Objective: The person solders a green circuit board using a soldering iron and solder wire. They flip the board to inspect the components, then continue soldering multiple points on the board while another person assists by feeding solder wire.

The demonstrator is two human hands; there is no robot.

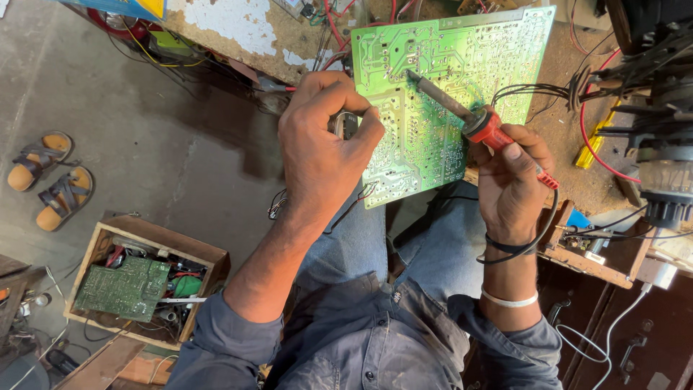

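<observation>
A large green circuit board [462, 65] is held tilted over my lap, solder side up. My left hand [325, 148] grips its left edge, fingers curled around a dark part there. My right hand [512, 180] holds a soldering iron with a red handle [489, 130]; its metal tip [413, 74] rests on the board's upper middle. A black cord runs from the iron around my right wrist.
A worn workbench [238, 36] with wires lies behind the board. A wooden box [209, 256] holding another green board and parts sits on the floor at left, near a pair of sandals [50, 180]. Black equipment with red and black cables [650, 108] crowds the right.
</observation>
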